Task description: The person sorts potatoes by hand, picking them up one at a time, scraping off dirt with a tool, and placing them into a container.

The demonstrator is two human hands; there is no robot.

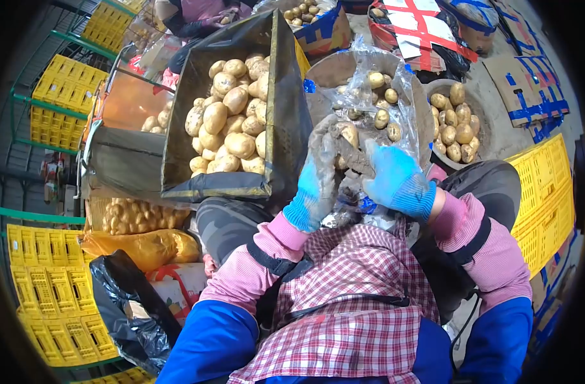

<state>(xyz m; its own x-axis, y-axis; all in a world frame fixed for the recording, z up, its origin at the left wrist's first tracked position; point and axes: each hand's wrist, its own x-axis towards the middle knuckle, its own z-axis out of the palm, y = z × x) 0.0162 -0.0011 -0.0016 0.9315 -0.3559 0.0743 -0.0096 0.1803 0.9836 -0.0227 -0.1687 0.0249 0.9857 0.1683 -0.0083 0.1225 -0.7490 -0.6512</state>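
Both hands wear dirty blue gloves. My left hand (316, 176) grips the near edge of a clear plastic bag (369, 89) that holds several potatoes (382, 118). My right hand (395, 179) grips the same bag edge beside it, with a potato (349, 134) between the two hands. The bag stands open inside a round basin (331, 67) in front of me.
A crate lined with black plastic (286, 128) holds a heap of potatoes (231, 125) on the left. A second basin of potatoes (455, 125) stands on the right. Yellow crates (548, 192) flank both sides. An orange bag of potatoes (138, 246) lies lower left.
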